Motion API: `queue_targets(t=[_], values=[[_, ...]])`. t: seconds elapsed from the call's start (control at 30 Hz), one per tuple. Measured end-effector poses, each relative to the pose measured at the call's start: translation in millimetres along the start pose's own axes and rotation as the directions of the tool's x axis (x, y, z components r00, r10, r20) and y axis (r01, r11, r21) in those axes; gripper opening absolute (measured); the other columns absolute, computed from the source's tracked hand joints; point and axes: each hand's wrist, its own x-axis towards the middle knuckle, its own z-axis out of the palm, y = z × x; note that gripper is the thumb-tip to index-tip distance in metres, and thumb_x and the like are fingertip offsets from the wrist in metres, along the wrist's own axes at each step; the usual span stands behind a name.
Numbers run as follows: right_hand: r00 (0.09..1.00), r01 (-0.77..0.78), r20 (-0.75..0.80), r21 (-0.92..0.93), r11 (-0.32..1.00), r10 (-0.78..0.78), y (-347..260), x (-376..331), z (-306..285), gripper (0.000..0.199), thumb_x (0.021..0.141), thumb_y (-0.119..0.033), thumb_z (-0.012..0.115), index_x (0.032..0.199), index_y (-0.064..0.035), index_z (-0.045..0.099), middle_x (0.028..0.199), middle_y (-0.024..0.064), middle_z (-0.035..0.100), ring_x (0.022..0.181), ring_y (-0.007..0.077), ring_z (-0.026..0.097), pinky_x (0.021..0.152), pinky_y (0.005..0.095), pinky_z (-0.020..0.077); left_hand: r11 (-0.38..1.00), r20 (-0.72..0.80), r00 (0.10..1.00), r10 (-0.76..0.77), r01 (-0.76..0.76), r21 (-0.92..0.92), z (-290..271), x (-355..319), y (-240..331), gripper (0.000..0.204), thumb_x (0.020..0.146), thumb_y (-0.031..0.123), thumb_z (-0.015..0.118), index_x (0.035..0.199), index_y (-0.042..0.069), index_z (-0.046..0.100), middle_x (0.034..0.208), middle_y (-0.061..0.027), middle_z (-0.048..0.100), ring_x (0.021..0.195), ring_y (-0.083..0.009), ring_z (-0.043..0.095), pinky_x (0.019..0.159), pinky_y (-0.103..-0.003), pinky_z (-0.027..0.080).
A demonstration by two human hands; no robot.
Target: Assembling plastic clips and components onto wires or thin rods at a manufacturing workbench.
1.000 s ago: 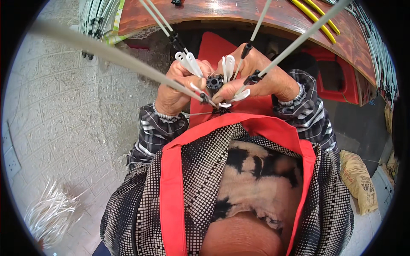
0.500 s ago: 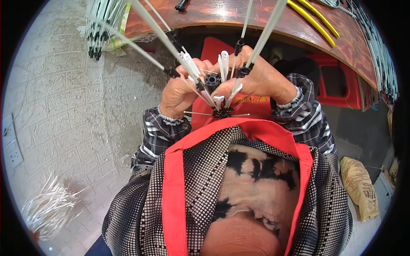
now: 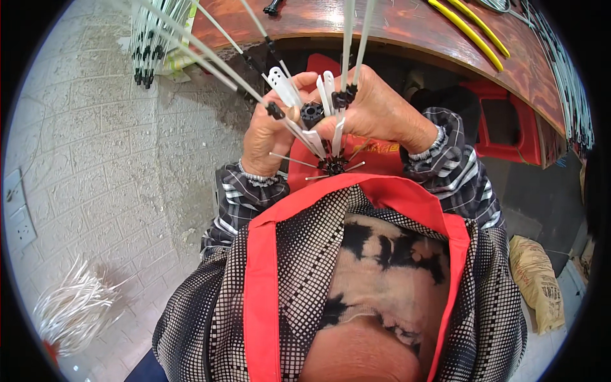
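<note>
Both my hands work close to my chest on an umbrella-like frame. My left hand point(image 3: 270, 130) and my right hand point(image 3: 382, 111) pinch several long white ribs point(image 3: 210, 54) that fan up and away, each with a black joint piece point(image 3: 275, 110). The ribs meet at a small black hub point(image 3: 332, 167) with thin wire spokes, just above my red apron point(image 3: 261, 299). Short white flat rib ends point(image 3: 283, 86) stick up between my fingers next to a black ring piece point(image 3: 312, 114).
A curved reddish wooden table edge point(image 3: 414, 32) runs across the top, with yellow rods point(image 3: 468, 28) on it. A red stool point(image 3: 509, 130) stands under it on the right. More white ribs point(image 3: 149, 48) lean at upper left; a white bundle point(image 3: 73, 309) lies on the floor.
The long ribs have swung from spread sideways to pointing more upward and together. My hands have stayed on the hub, turning the assembly.
</note>
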Motion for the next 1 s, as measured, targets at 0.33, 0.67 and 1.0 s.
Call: queue_targets(t=[0.33, 0.67, 1.0], values=[[0.996, -0.075, 0.04, -0.066, 0.995, 0.078, -7, 0, 1, 0.033, 0.067, -0.009, 0.081, 0.095, 0.0056, 0.07, 0.074, 0.0068, 0.067, 0.071, 0.0092, 0.06, 0.068, 0.0272, 0.051, 0.996, -0.125, 0.991, 0.053, -0.043, 0.077, -17, -13, -15, 0.063, 0.085, 0.02, 0.073, 0.133, -0.009, 0.046, 0.12, -0.0129, 0.061, 0.103, -0.0174, 0.063, 0.088, -0.029, 0.053], [0.964, -0.268, 0.017, 0.056, 0.962, 0.267, -11, 0, 2, 0.031, 0.067, -0.007, 0.081, 0.094, 0.003, 0.071, 0.074, 0.0036, 0.068, 0.068, 0.0079, 0.061, 0.066, 0.0268, 0.0515, 0.993, 0.003, 0.995, 0.104, -0.104, -0.054, 3, -26, -8, 0.068, 0.081, 0.018, 0.069, 0.139, -0.008, 0.042, 0.133, -0.018, 0.056, 0.117, -0.0237, 0.06, 0.102, -0.036, 0.046], [0.972, -0.228, 0.061, -0.004, 0.974, 0.228, -11, 0, 1, 0.037, 0.069, -0.012, 0.085, 0.099, 0.0031, 0.071, 0.08, 0.0069, 0.071, 0.072, 0.0102, 0.064, 0.069, 0.0272, 0.0522, 0.988, -0.166, 0.975, 0.149, -0.138, 0.076, 18, -29, -12, 0.066, 0.074, 0.008, 0.067, 0.134, -0.007, 0.044, 0.122, -0.0153, 0.061, 0.11, -0.0246, 0.062, 0.1, -0.037, 0.046]])
